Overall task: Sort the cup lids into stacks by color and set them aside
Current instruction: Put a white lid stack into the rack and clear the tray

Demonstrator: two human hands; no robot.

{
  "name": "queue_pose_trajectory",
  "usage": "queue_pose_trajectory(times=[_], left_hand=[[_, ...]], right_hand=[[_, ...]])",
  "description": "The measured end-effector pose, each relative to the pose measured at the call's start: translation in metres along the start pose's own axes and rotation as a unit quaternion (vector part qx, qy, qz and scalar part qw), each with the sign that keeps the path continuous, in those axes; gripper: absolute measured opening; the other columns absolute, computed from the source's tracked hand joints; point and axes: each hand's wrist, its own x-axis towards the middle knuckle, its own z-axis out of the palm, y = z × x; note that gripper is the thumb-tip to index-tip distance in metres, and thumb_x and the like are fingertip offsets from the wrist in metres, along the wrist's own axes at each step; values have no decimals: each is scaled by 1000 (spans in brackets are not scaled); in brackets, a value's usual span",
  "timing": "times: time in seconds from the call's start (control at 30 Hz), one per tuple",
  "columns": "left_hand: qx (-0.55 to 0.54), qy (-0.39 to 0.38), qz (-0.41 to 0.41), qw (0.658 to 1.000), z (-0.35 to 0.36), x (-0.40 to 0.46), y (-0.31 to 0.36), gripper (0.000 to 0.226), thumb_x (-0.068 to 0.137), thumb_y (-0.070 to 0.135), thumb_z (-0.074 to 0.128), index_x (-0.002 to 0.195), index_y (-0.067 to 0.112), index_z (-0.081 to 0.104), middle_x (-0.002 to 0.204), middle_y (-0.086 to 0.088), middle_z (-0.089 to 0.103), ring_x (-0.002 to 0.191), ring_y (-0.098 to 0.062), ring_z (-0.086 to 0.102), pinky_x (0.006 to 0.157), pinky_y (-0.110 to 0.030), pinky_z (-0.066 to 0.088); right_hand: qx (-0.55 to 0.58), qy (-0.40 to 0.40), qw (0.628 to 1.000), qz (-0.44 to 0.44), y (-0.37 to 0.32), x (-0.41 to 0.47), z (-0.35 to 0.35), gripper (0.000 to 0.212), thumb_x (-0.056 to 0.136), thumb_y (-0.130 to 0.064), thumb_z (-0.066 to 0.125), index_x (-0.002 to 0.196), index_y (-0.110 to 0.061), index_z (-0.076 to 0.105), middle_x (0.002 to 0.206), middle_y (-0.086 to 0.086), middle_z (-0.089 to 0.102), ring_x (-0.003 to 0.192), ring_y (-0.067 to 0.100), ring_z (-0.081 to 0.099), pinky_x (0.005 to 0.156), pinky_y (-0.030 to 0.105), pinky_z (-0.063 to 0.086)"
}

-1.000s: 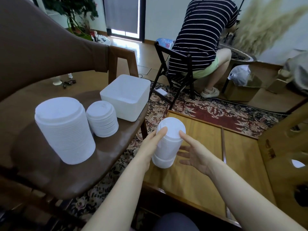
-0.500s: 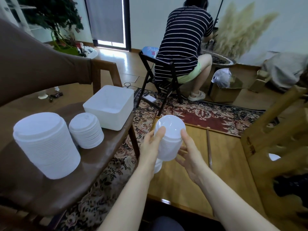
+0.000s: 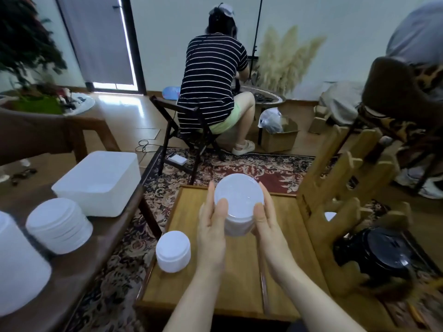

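Note:
A stack of white cup lids (image 3: 239, 207) is lifted above the low wooden table (image 3: 182, 283). My left hand (image 3: 212, 226) holds its left side and my right hand (image 3: 266, 226) its right side, thumbs on the top rim. A shorter white lid stack (image 3: 173, 250) stands on the table's left edge. On the brown chair seat (image 3: 100, 250) to the left stand a medium white lid stack (image 3: 58, 227) and a large white stack (image 3: 16, 267). A stack of dark lids (image 3: 381, 255) sits low at the right, behind a wooden frame.
A white plastic bin (image 3: 100, 182) sits at the back of the chair seat. A wooden slatted frame (image 3: 340, 188) stands right of the table. A person in a striped shirt (image 3: 211, 85) sits on a folding chair on the patterned rug (image 3: 239, 166) beyond the table.
Both hands have raised the upper part of the white stack off the table, leaving a short stack standing at the left edge. The view has tilted up and to the right.

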Motion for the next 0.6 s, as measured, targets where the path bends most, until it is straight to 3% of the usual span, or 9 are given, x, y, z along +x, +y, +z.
queue_pose_trajectory(times=[0.13,0.3,0.4,0.53,0.6], left_hand=[[-6,-48,-5,999,36,-3,-4,55,70,73,61,125,67,54,141,19,52,132,-7,50,110,-51,44],[-12,-130,18,991,104,-5,-2,69,64,82,67,128,58,57,144,16,51,132,-7,51,110,-47,44],[-14,-176,24,984,147,-2,2,69,56,90,64,121,67,56,143,22,46,133,-5,48,110,-46,45],[24,-249,46,967,202,8,6,88,58,94,55,137,57,45,145,18,38,125,7,49,102,-29,51],[40,-278,58,958,226,16,0,87,66,90,53,143,50,44,147,9,41,134,-8,46,109,-42,46]], right_hand=[[-26,31,999,-30,-10,-1,-44,69,66,-93,42,131,-72,31,152,-23,32,140,3,34,116,45,34],[-55,78,993,-66,-32,-3,-115,64,67,-93,40,128,-76,28,148,-36,30,140,-1,32,117,45,32],[-76,93,989,-80,-49,1,-158,64,69,-92,39,129,-76,25,151,-33,27,141,1,31,115,48,34],[-81,97,990,-57,-70,12,-219,64,72,-87,43,132,-72,28,147,-34,33,139,9,37,110,49,41],[-80,96,991,-43,-77,18,-244,53,83,-78,38,134,-67,30,142,-34,36,138,9,37,105,42,46]])
